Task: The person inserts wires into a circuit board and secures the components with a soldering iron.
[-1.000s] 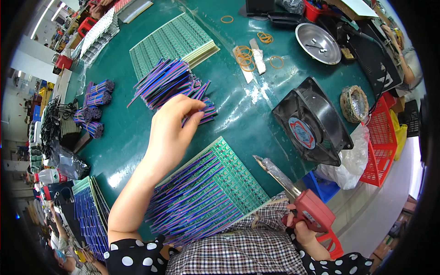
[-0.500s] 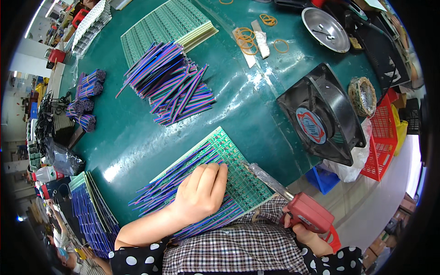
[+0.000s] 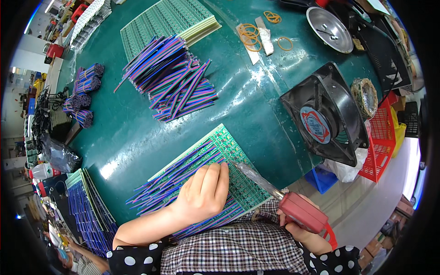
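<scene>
A green circuit board panel lies slantwise at the table's near edge, with rows of multicoloured ribbon wires running off it to the left. My left hand is closed over the panel, thumb and fingertips pinching a ribbon wire at the board; its gripped end is mostly hidden. In my right hand is a red soldering gun, held by its handle. The gun's wrapped barrel slants up and left, and its tip is at the board just right of my left fingertips.
Beyond the panel lie a loose pile of ribbon wires and a stack of green boards. A black fan stands at right, near rubber bands and a metal dish. Wired boards hang at left.
The soldering gun has moved left and slightly up, bringing its tip closer to my left fingertips. My left hand has stayed nearly in place. The whole view has shifted slightly.
</scene>
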Motion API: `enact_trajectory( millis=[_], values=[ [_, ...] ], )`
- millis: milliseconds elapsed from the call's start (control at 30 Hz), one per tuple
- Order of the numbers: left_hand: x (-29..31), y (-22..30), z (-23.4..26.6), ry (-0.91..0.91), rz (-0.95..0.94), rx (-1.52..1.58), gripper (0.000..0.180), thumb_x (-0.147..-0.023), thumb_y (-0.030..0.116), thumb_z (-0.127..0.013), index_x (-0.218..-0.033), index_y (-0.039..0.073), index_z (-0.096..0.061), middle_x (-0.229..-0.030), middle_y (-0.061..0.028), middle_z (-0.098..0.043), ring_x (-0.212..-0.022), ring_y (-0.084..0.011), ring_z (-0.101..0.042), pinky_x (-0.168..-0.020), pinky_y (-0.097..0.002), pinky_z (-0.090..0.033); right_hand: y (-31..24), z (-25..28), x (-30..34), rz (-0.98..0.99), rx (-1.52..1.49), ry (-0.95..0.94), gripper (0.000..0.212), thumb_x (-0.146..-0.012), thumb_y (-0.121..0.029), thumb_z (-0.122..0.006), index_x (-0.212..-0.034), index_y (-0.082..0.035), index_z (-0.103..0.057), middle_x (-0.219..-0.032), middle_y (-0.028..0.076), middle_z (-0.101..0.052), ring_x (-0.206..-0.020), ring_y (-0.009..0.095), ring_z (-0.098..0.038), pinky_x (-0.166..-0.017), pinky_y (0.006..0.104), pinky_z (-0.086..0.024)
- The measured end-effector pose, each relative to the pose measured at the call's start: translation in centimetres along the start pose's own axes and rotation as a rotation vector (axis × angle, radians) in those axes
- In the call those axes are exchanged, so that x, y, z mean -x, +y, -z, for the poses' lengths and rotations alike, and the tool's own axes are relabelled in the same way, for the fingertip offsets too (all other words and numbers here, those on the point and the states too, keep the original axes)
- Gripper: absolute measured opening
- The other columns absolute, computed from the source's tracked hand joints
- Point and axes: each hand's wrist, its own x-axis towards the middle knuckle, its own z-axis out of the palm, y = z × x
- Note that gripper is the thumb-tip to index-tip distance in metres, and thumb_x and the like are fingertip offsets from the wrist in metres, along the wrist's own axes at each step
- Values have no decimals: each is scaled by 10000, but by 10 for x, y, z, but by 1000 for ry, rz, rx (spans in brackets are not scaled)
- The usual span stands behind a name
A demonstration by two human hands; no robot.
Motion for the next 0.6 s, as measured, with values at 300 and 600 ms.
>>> enact_trajectory(
  millis=[300,600],
  values=[
    [1,-1,0,-11,-3,14,310,-655,10,-619,-950,-86,-643,-863,-129,-558,-700,-208,-577,-566,-272,-486,-28,-7,-26,226,135,65,462,-678,-190,-785,-1034,30,-589,-865,119,-663,-699,232,-664,-635,307,-528],
    [3,0,0,-18,11,15,324,-663,8,-616,-973,-87,-635,-884,-139,-560,-716,-220,-583,-583,-281,-497,-4,5,-14,317,107,-17,685,-699,-301,-818,-1185,83,-526,-850,105,-687,-675,221,-692,-620,292,-545]
  ],
)
